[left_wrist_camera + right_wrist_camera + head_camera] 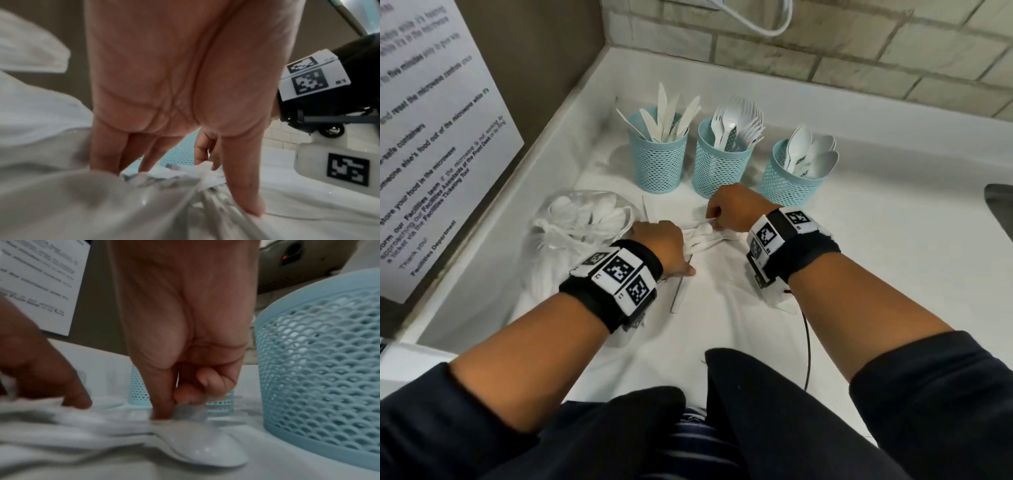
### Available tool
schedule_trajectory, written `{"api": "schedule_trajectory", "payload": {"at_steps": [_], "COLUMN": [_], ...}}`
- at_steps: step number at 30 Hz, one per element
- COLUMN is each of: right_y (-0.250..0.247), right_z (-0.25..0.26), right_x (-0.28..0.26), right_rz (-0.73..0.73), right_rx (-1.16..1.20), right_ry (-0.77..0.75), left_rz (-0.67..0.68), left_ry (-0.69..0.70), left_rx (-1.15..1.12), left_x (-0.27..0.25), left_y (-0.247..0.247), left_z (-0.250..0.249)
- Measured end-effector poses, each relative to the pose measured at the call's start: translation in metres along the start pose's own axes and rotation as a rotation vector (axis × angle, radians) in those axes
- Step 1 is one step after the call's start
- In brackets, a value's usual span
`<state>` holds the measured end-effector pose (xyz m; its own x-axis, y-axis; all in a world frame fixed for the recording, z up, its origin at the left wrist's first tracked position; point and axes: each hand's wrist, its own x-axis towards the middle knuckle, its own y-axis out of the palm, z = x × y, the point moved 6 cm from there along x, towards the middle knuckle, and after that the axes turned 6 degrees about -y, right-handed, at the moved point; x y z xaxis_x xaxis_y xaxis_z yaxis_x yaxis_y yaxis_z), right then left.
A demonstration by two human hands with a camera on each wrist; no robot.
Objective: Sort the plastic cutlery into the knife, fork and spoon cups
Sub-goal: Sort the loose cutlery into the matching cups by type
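On a white cloth-covered counter (859, 260), the person's right hand (736, 209) is curled downward, its thumb and bent fingers pinching a white plastic fork (205, 412) at the top of a loose pile of white plastic cutlery (709, 238) that lies directly beneath and between both hands. A white plastic spoon (205, 449) lies bowl-up on the cloth just below the right hand's fingertips, touching the pile. The left hand (659, 245) sits just left of the pile with its fingers extended down onto the cutlery and its thumb pressed to the cloth, pinning the pieces without curling round them. To the left of that hand lies a clear plastic bag of white cutlery (582, 226), its crumpled film filling the lower part of the left wrist view. Beyond the hands stand three pale blue mesh plastic cups in a row: the knife cup (657, 161) ahead of the left hand, the fork cup (719, 168) just ahead of the right hand's knuckles, and the spoon cup (789, 181) to the right hand's far right. A single white plastic knife (679, 296) lies near the left wrist.
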<state>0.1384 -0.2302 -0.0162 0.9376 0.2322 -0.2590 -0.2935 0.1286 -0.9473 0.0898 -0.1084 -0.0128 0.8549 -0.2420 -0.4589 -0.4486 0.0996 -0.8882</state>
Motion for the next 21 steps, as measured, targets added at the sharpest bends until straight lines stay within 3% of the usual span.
{"api": "schedule_trajectory", "payload": {"at_steps": [9,21], "right_y": [-0.004,-0.005], "right_z": [-0.015,-0.027], "right_x": [-0.03,-0.037], "right_rz": [0.265,0.047], "right_rx": [0.062,0.052], "right_ry": [0.105,0.103], "left_rz": [-0.064,-0.036], "left_ry": [-0.005,-0.014], "left_rx": [-0.268,-0.683], "left_x": [0.018,0.032], "left_y": [0.011,-0.005], "left_z": [-0.006,0.017]}}
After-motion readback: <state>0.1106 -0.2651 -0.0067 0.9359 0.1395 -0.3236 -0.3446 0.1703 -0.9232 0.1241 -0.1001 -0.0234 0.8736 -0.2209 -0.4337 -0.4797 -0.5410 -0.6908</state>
